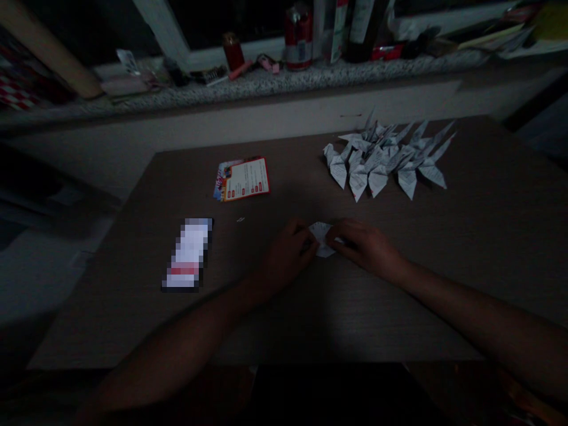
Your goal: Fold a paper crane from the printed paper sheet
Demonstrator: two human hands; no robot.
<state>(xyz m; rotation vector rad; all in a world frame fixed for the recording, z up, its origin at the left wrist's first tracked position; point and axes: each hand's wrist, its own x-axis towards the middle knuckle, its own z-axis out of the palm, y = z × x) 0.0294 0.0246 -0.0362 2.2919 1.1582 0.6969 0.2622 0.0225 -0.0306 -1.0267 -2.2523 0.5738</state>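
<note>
A small piece of folded white paper [323,232] lies on the table between my two hands. My left hand [290,251] pinches its left side with curled fingers. On the opposite edge, the fingers of my right hand [366,245] are closed on the paper too. Parts of the paper are covered by my fingertips, and the dim light hides the finer folds. Beyond my right hand stands a cluster of several folded paper cranes [386,157], made of printed white paper, with pointed wings and tails.
A lit phone [189,254] lies at the left of the brown table [284,331]. Behind it is a stack of printed cards [244,178]. A granite sill [248,89] along the back holds a red can [299,38], bottles and small clutter.
</note>
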